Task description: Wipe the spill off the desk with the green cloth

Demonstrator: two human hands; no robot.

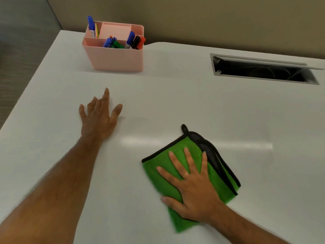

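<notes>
The green cloth (191, 175) lies folded on the white desk (175, 103), in the near-right part of the view, w/ its black edging and a small hanging loop pointing to the far side. The right hand (193, 187) is pressed flat on top of it, fingers spread wide and thumb out to the side, so it does not pinch the cloth but holds it down under the palm. The near corner of the cloth looks blurred, which suggests to me that it is in motion, i.e. the wiping is under way. The left hand (98, 117) rests flat on the desk well apart from the cloth, fingers open, holding nothing; I think it only supports the person. About the spill itself: I cannot see any clear puddle or stain. There is a pale shiny band on the desk just beyond the cloth, but it may be only a reflection of light or a thin wet film, I cannot tell which. So my judgement is that most of the liquid is already gone or was very small, and what is left is prob. some more passes over that shiny zone. Farther back stands a pink organizer (114, 55) w/ markers, and at the far right an open cable hatch (263, 71); both are far from the wiping area.
</notes>
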